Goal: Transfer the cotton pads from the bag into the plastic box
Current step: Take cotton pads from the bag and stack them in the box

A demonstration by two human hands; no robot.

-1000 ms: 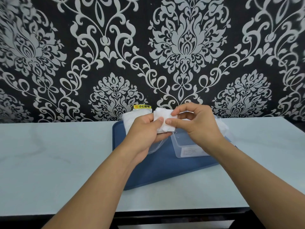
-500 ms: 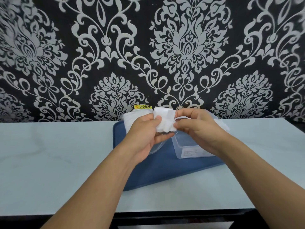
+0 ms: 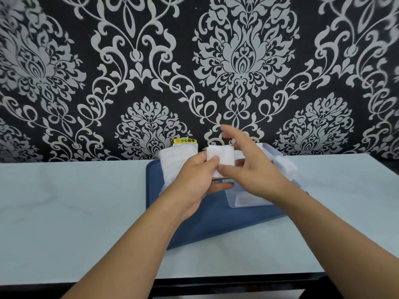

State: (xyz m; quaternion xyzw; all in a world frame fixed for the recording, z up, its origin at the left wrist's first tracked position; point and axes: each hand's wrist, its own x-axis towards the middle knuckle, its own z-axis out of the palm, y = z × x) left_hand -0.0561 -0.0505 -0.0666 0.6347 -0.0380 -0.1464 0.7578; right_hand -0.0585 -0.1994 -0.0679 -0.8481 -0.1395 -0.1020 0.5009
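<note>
— What has changed?
— The right hand point(image 3: 252, 169) has let go of the cotton pads point(image 3: 220, 158) and spread its blurred fingers; the left hand point(image 3: 194, 180) still pinches the small white stack, held above the blue tray point(image 3: 216, 221).
— What's around?
— One clear plastic box point(image 3: 244, 199) behind the right hand, partly hidden; one soft white bag point(image 3: 172, 160) left of it; loose pads point(image 3: 285, 167) on the right; a pale marble-look table point(image 3: 64, 212).
</note>
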